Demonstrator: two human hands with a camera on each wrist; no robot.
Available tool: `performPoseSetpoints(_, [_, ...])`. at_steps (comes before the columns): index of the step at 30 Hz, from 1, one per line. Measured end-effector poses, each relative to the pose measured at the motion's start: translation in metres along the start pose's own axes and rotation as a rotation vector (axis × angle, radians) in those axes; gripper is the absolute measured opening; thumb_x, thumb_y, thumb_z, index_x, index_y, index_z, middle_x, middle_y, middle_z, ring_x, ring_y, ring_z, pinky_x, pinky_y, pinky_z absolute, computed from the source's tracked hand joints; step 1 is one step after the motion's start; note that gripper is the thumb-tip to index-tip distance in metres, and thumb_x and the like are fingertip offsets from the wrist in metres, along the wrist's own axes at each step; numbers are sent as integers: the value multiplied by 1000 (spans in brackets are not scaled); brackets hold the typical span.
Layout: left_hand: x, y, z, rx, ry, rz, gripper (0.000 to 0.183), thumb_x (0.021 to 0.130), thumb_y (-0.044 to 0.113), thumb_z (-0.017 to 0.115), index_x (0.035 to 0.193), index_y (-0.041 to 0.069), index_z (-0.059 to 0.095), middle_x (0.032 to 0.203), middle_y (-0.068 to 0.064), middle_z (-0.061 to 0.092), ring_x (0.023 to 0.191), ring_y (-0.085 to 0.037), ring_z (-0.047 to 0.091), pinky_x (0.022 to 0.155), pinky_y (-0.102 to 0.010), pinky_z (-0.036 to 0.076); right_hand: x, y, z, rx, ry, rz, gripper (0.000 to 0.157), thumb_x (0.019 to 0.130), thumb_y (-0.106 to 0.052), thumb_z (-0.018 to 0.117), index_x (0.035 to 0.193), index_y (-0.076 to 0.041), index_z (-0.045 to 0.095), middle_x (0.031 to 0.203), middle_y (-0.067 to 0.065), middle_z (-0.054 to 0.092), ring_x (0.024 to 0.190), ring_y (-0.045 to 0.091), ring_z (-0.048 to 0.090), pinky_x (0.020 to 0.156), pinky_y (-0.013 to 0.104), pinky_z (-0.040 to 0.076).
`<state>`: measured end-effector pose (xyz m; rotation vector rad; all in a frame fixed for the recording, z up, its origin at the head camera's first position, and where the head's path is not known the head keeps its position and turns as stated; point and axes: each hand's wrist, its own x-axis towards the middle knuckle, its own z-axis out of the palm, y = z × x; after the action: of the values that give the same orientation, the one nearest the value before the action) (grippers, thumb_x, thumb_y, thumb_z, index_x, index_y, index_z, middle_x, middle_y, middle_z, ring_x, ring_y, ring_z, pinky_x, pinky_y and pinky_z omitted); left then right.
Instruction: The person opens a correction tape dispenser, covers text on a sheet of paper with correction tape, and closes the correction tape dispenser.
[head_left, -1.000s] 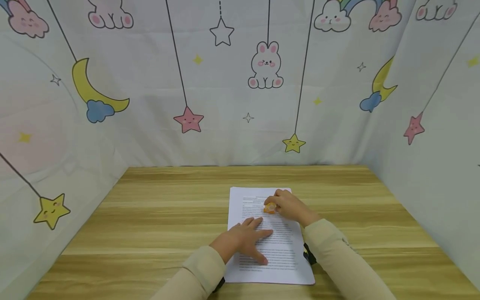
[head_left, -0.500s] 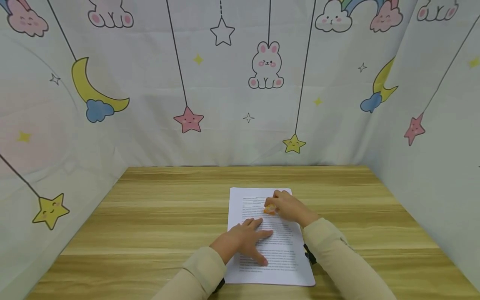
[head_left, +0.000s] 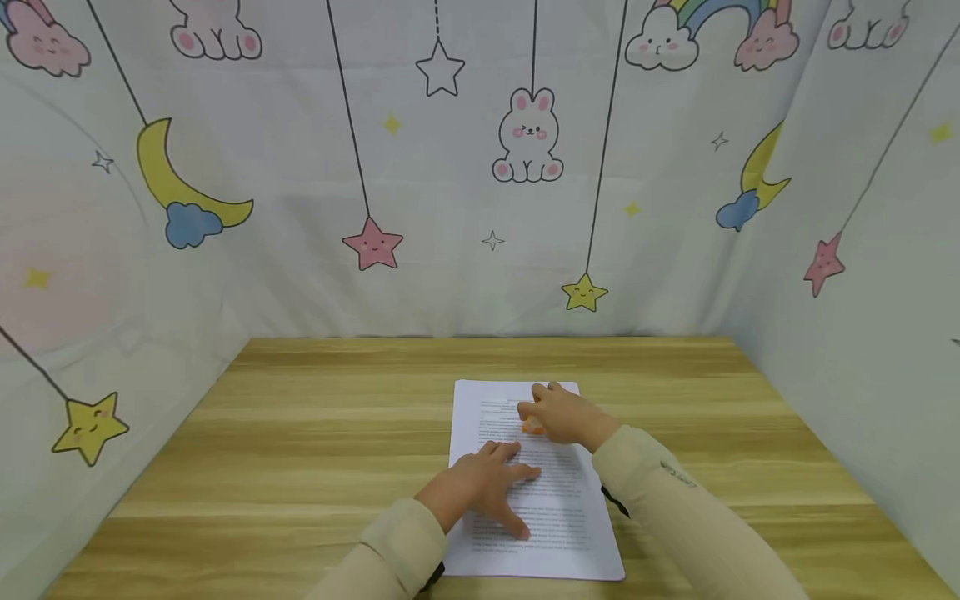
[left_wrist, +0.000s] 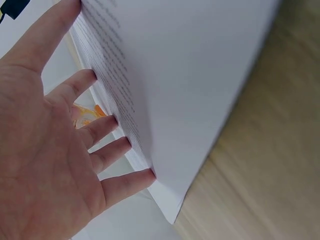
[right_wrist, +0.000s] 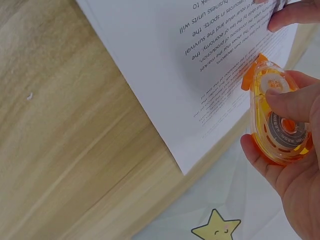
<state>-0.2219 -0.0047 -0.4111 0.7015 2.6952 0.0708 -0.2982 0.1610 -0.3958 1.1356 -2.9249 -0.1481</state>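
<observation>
Translucent orange and yellow plastic is showing between the thumb and fingers of your right hand (head_left: 564, 415): you are gripping a correction tape dispenser (right_wrist: 276, 129), the thumb pressing on one face and the fingers curling around the other side. Its orange tip (right_wrist: 253, 72) is pointing at the text on the printed sheets (head_left: 558, 500) and seems to be meeting the paper, though the exact contact is hard to tell. In the head view, the dispenser is sitting over the upper part of the sheets, a little right of their middle, partly hiding behind your fingers.

Your left hand (head_left: 483, 483) is gripping nothing; its fingers are spreading wide, the fingertips resting on the paper, nearer to you and to the left of the dispenser.

The sheets are lying flat on a wood-grain table (head_left: 322, 450). Beige sleeves (head_left: 678, 512) are covering your forearms, and a dark strap (head_left: 615, 502) is peeking out beside the right one. Beyond the table, a white fabric backdrop (head_left: 300, 167) is hanging, bearing a crescent moon (head_left: 159, 173), a pink star (head_left: 372, 244) and a winking rabbit (head_left: 528, 158).
</observation>
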Motion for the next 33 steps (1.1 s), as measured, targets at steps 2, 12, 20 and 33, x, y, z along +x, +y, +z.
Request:
performPoseSetpoints(2, [0, 0, -1, 4, -2, -2, 82, 61, 67, 70, 134, 48, 39, 151, 5, 24, 137, -25, 26, 99, -51, 38, 1, -1, -2, -3, -13, 11, 19, 86, -16, 64, 104, -22, 58, 102, 7, 53, 91, 27, 53, 71, 38, 51])
performPoseSetpoints(12, [-1, 1, -2, 19, -5, -3, 83, 61, 69, 69, 135, 47, 38, 151, 3, 25, 137, -26, 27, 99, -51, 38, -2, 4, -1, 20, 6, -9, 18, 86, -15, 64, 102, -21, 59, 99, 6, 53, 88, 25, 52, 73, 38, 50])
performPoseSetpoints(20, [-3, 2, -4, 5, -5, -1, 82, 61, 67, 70, 134, 47, 39, 151, 4, 25, 137, -26, 27, 100, -51, 37, -5, 9, 0, -6, 10, -37, 14, 88, -20, 61, 103, -21, 59, 97, 6, 53, 85, 25, 51, 72, 38, 49])
performPoseSetpoints(33, [-2, 2, -5, 1, -8, -11, 82, 60, 67, 70, 134, 47, 39, 151, 4, 25, 137, -25, 27, 99, -51, 38, -13, 18, 4, -51, 36, -42, 18, 87, -12, 62, 102, -22, 60, 94, 7, 52, 81, 25, 52, 73, 39, 49])
